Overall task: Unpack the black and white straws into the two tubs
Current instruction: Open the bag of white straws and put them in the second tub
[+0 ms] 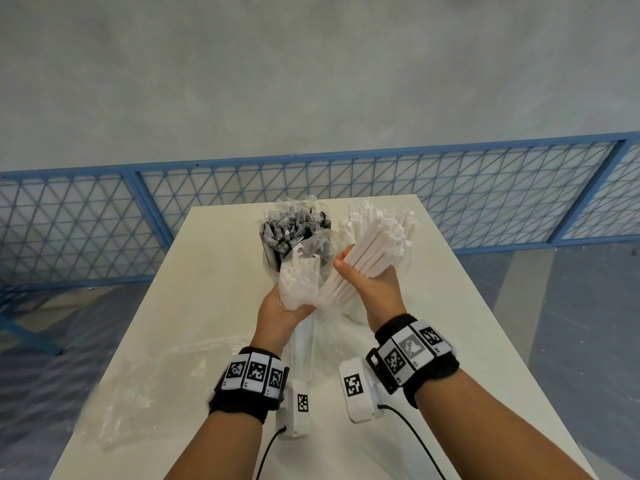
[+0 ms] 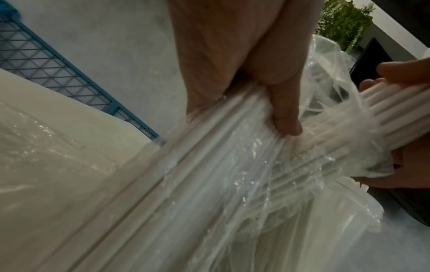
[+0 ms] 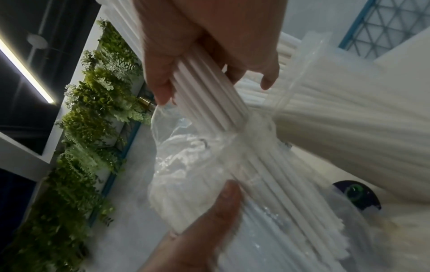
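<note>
My left hand grips a clear plastic bag of white straws by its lower part, above the middle of the white table. My right hand is curled round a thick bundle of white straws that sticks out of the bag's mouth, up and to the right. In the right wrist view the fingers wrap the bare straws just above the crumpled bag. Behind the hands a clear tub holds black wrapped straws. A second clear tub holds white straws.
An empty crumpled plastic wrapper lies on the table's left part. A blue mesh fence runs behind the table's far edge, with grey floor on both sides. A plant wall shows in the right wrist view.
</note>
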A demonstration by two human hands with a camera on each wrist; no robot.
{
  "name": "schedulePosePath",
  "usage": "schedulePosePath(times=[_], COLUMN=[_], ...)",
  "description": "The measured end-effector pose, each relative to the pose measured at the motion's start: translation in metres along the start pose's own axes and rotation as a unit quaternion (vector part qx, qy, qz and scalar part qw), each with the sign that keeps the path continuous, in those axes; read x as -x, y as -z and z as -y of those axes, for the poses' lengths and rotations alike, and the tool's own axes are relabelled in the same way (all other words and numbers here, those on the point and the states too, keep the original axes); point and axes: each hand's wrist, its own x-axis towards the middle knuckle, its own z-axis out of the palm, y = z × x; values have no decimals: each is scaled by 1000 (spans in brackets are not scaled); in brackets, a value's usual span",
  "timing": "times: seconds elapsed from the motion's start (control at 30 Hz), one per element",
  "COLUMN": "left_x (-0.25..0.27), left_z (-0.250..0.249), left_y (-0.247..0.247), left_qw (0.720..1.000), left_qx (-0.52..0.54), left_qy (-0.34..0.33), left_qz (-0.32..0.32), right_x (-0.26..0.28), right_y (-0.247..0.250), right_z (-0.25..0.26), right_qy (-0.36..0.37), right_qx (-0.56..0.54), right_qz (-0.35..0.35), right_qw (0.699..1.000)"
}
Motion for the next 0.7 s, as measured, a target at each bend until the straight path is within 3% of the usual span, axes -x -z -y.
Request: schedulePosePath(times=[0.3,0.53,0.7], left_x=[-1,2,2], left_z=[2,4,4], left_y=[3,1,6], left_qw=[1000,1000,1000], left_qx=[-13,-14,8], left_qy=[7,8,10], left_qz=[-5,10,-4], right_x=[-23,-18,-26], right_y=[5,3,12], right_z=[18,7,18], right_qy=[-17,-47,-37], right_qx=[-171,-140,-202], right_qz=[-132,-102,-165], right_qw=[976,984,965])
